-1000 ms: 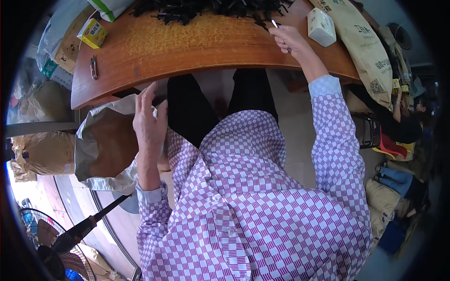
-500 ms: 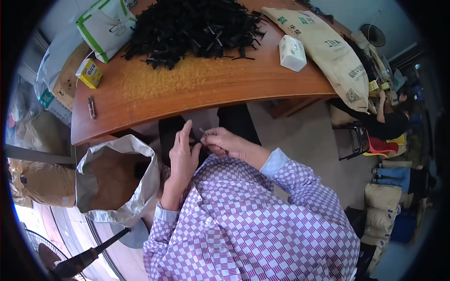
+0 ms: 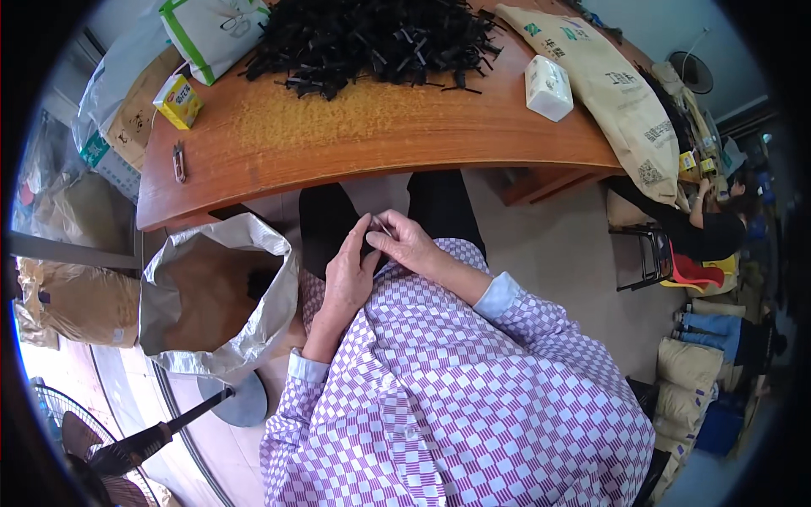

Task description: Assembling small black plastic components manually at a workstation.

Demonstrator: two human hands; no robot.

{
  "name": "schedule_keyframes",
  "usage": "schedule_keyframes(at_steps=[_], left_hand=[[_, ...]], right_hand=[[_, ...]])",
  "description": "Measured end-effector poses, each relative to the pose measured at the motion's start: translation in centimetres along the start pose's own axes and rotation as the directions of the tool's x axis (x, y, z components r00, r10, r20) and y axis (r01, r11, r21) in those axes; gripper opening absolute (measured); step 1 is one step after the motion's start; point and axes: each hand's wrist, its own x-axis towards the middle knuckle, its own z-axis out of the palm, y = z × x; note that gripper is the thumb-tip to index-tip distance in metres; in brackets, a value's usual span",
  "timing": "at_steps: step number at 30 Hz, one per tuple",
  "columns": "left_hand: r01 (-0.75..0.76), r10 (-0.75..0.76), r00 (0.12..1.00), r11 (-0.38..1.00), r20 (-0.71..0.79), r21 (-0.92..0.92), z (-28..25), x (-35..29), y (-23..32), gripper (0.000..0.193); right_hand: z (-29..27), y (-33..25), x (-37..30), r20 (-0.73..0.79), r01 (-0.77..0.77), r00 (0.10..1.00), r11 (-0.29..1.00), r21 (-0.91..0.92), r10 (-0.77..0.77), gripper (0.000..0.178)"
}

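Above my lap, my left hand (image 3: 348,269) and my right hand (image 3: 407,245) meet at the fingertips. Between the right thumb and forefinger is pinched a small thin dark piece (image 3: 383,226), too small to name. The left fingers are closed together and bent toward it; whatever they grip is hidden. On the wooden table (image 3: 405,139) ahead lies a big heap of short black strip-like pieces (image 3: 372,42). Left of my hands stands an open silver-lined sack (image 3: 283,291), with something dark inside.
Small thread snips (image 3: 179,162), a yellow carton (image 3: 177,103) and a white-green bag (image 3: 203,38) are on the table's left. A white tissue pack (image 3: 548,89) and a long beige sack (image 3: 629,93) lie right. A fan (image 3: 80,448) stands lower left. Another person (image 3: 718,224) sits far right.
My left hand has moved from upright, spread fingers to closed fingers meeting my right fingertips. The whole view has shifted slightly, with the table higher in it.
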Motion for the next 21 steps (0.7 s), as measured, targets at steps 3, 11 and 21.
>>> schedule_keyframes(at_steps=[3, 11, 21], left_hand=[[0.057, -0.052, 0.998, 0.983, 0.031, -0.176, 0.0, 0.3, -0.1, 0.05], [0.135, -0.153, 0.988, 0.767, 0.024, -0.627, -0.3, 0.6, 0.9, 0.038], [0.179, -0.235, 0.971, 0.63, 0.035, -0.755, -1.1, -0.1, 1.2, 0.036]], right_hand=[[0.0, 0.2, 0.7, -0.027, 0.024, 0.999, 1.0, 0.002, -0.024, 0.023], [-0.5, -0.7, 1.6, 0.069, 0.03, 0.997, 0.973, 0.231, -0.047, 0.025], [0.3, -3.7, -0.2, 0.049, -0.042, 0.998, 0.995, 0.094, 0.038, 0.037]])
